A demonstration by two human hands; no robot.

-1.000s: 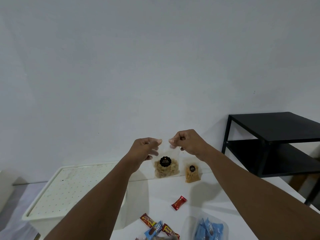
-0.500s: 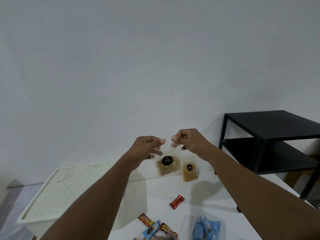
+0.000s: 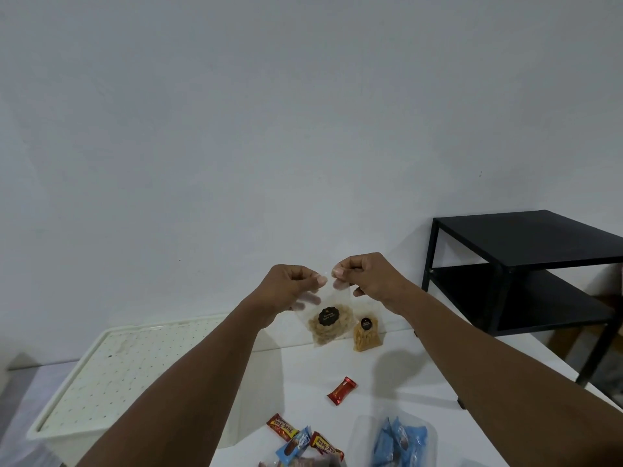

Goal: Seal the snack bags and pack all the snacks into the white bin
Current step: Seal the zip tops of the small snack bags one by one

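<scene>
A clear snack bag [image 3: 328, 323] of pale crisps with a black round label hangs in the air above the table. My left hand [image 3: 290, 288] and my right hand [image 3: 365, 273] both pinch its top edge, thumbs close together. A smaller bag of orange snacks [image 3: 366, 335] stands on the white table behind it. The white bin [image 3: 111, 372] with a dotted lid or insert sits at the left. A red candy [image 3: 342, 390] lies mid-table. Red bar wrappers [image 3: 281, 427] and a blue wrapper [image 3: 295, 444] lie near the front edge.
A clear bag of blue-wrapped snacks [image 3: 399, 441] lies at the front right of the white table [image 3: 404, 382]. A black metal shelf [image 3: 526, 274] stands at the right, beside the table. A plain white wall is behind.
Both hands have drawn closer together along the bag's top edge, and the bag now hangs slightly tilted. The view has shifted a little.
</scene>
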